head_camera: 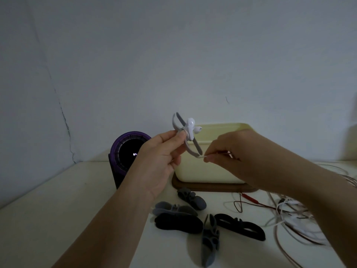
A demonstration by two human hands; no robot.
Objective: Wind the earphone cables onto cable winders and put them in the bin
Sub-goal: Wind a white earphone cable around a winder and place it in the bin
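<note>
My left hand (162, 157) pinches a grey cable winder (178, 128) held up in front of the pale yellow bin (208, 171). Two white earbuds (192, 126) sit against the winder's middle. My right hand (228, 151) pinches the white earphone cable (201, 156) just right of the winder's lower tip. Several more grey and black winders (209, 232) lie on the table below. A tangle of white and reddish-brown earphone cables (289, 215) lies at the right.
The bin stands on a dark wooden tray (212, 187) near the wall. A purple round device (128, 153) with a dark lit face stands left of the bin. The white table (58, 200) stretches left; a wall rises close behind.
</note>
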